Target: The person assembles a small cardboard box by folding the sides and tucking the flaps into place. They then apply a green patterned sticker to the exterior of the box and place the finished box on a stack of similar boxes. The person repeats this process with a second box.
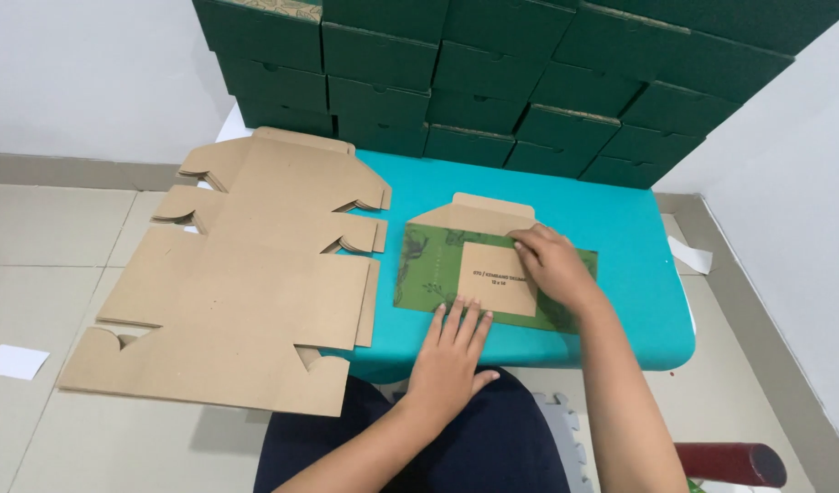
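A flat green printed cardboard box blank lies on a turquoise table, with brown flaps folded over its middle. My right hand presses flat on the upper right of a folded brown flap. My left hand rests palm down at the blank's near edge, fingers spread and touching the card. Neither hand grips anything.
A stack of flat brown box blanks lies to the left, overhanging the table. Several assembled dark green boxes are stacked against the wall behind. A white paper lies on the tiled floor at left; a dark red cylinder sits at lower right.
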